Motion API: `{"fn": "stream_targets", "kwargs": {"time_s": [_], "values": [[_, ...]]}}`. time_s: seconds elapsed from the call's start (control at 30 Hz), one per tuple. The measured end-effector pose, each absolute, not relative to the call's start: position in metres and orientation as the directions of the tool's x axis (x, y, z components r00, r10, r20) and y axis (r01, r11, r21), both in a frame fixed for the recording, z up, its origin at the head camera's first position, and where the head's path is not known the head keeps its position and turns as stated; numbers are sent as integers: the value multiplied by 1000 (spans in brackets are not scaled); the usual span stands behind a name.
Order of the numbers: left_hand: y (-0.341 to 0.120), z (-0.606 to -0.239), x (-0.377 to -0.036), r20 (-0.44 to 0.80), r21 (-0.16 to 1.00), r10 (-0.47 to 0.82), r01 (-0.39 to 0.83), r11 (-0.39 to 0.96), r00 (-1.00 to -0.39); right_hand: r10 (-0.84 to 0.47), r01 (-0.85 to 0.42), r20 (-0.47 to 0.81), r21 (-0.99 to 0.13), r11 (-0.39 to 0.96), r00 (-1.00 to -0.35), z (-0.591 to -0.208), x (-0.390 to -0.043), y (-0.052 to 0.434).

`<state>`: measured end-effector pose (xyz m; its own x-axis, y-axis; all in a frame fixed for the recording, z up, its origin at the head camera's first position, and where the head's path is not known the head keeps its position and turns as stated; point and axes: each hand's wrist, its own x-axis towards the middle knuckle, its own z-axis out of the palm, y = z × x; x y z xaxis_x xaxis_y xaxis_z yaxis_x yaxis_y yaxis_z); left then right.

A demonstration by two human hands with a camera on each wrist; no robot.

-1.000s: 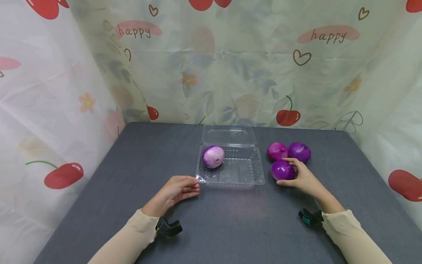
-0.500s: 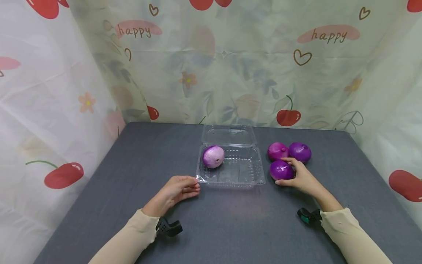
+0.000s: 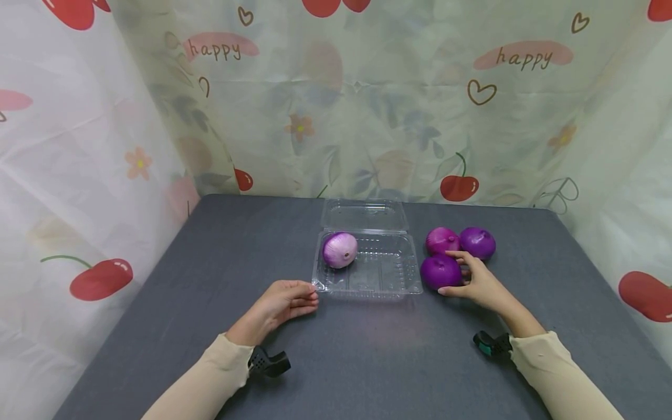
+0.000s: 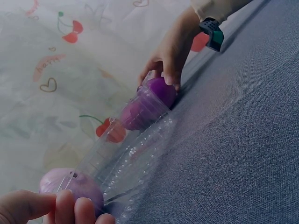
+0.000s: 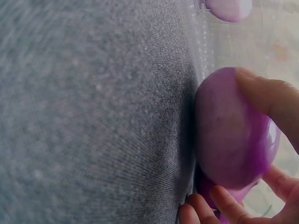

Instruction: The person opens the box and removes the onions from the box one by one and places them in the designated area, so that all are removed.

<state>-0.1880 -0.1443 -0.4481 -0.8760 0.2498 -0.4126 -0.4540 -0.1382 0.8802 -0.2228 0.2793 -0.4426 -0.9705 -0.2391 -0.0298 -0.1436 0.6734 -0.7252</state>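
Observation:
My left hand (image 3: 287, 302) pinches the near left corner of a clear plastic clamshell container (image 3: 380, 274), whose lid (image 3: 364, 214) lies folded back. A pale purple onion (image 3: 340, 249) sits inside at the left. My right hand (image 3: 482, 282) curls round a red onion (image 3: 438, 272) on the table, just right of the container. In the right wrist view, the thumb (image 5: 264, 91) lies against one side of that onion while fingers reach its other side. Behind it, two more red onions (image 3: 443, 240) (image 3: 478, 242) rest side by side.
A dark grey cloth covers the table (image 3: 362, 361). Patterned curtains (image 3: 357, 116) hang behind it and on both sides. Black wrist cameras (image 3: 269, 361) (image 3: 492, 344) sit by the sleeve cuffs.
The red onion at my right hand has turned and shifted a little left, towards the container. My right hand has moved only slightly left; the left hand stays on the corner.

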Motion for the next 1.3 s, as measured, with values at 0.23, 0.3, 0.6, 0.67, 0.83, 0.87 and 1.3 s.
{"fn": "stream_targets", "kwargs": {"time_s": [0.23,0.3,0.6,0.67,0.83,0.87,1.3], "values": [[-144,-449,-188,-403,882,260,-448,-144,-878,-256,-164,-12,-739,654,-967,-441,-222,279],[-144,-449,-188,-401,883,262,-447,-146,-878,-257,-165,-12,-738,654,-966,-441,-222,278],[-144,-449,-188,-402,883,267,-448,-139,-876,-256,-158,-23,-734,661,-966,-439,-222,278],[-145,-449,-188,-400,884,269,-447,-140,-876,-258,-158,-24,-734,660,-966,-439,-222,278],[-145,-448,-188,-401,882,274,-449,-143,-874,-258,-157,-26,-734,661,-966,-438,-222,277],[-145,-448,-188,-402,882,273,-450,-142,-874,-259,-157,-26,-734,661,-966,-438,-222,277],[-145,-447,-188,-399,884,270,-446,-139,-876,-272,-139,-48,-767,626,-961,-432,-221,282]]}}
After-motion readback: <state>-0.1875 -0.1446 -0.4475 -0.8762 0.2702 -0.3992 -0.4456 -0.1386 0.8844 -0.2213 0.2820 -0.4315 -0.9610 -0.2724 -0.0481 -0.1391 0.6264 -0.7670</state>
